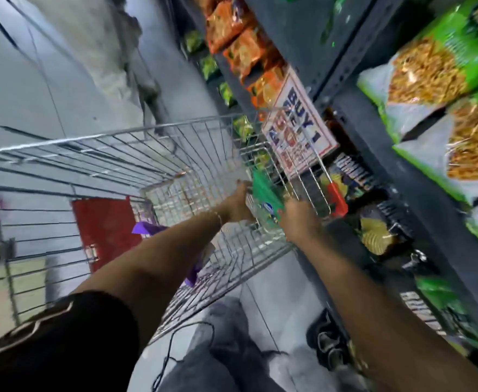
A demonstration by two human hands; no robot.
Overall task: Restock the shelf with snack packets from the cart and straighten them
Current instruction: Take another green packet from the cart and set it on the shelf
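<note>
Both my arms reach down into a wire shopping cart [124, 154]. A green snack packet [263, 190] lies at the cart's far right corner, against the wire wall. My left hand [239, 205] grips its left edge and my right hand [298, 219] holds its near right corner. The dark metal shelf [353, 89] runs along the right, with green-and-orange packets [430, 66] on an upper level, orange packets [240, 49] farther back, and dark chip packets [379, 230] on a lower level. The view is motion-blurred.
A "BUY 1" sign [300, 128] hangs off the shelf edge just above the cart's corner. A red panel [105, 227] and a purple packet [153, 230] sit in the cart's near end. My legs and shoe [328, 343] stand on the grey floor beside the shelf base.
</note>
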